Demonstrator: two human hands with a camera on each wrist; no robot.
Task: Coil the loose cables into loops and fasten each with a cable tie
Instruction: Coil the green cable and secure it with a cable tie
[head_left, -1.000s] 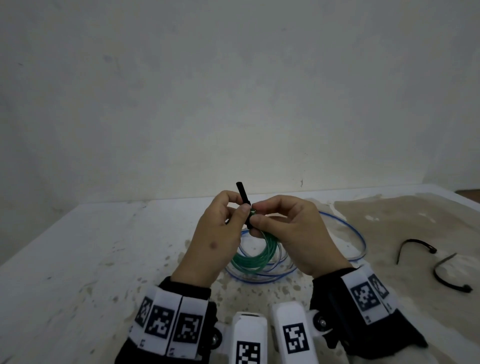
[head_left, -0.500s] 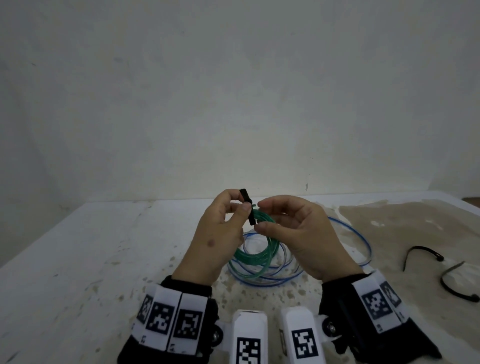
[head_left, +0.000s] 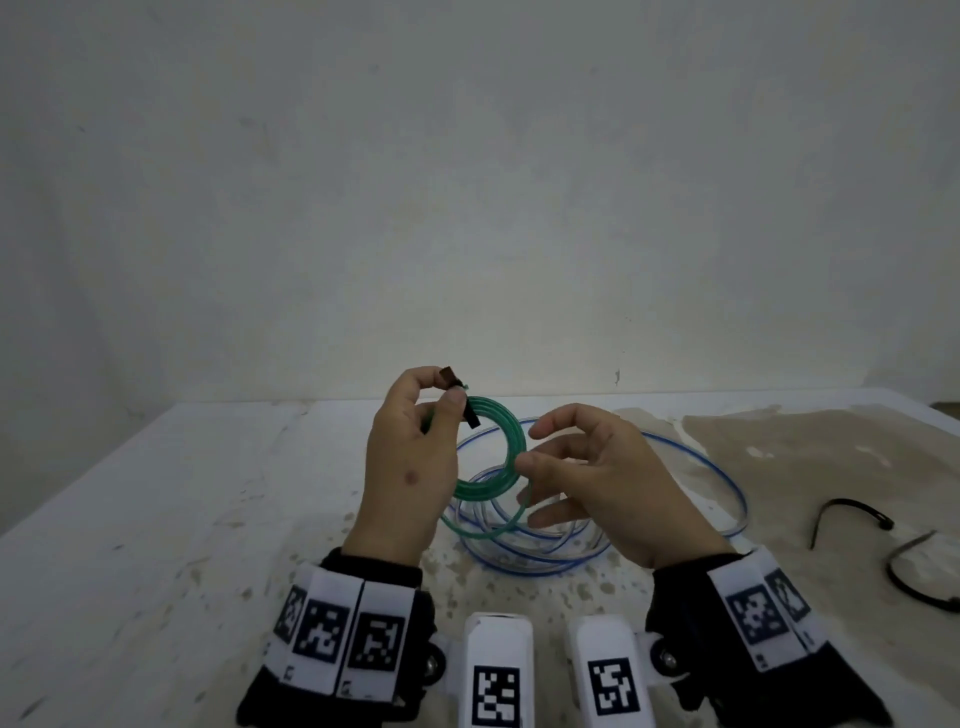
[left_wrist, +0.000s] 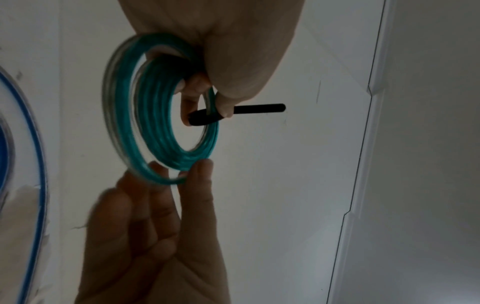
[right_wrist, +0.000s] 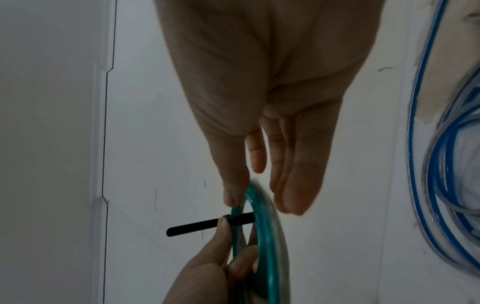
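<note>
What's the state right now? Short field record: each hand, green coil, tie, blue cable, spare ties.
left hand: pinches black cable tie at the green coil
right hand: fingertips touch coil's side
green coil: held above the table
tie fastened: cannot tell
blue cable: loose loops on the table
spare ties: two, lying to the right

the left hand (left_wrist: 228, 41) pinches a short black plastic cable tie (left_wrist: 236, 114) against the top of a coil of translucent green tubing (left_wrist: 155, 115). the right hand (left_wrist: 145, 236) reaches up with straight fingers touching the coil's lower edge. a blue-striped clear tubing loop (left_wrist: 39, 164) lies at the left edge.
</note>
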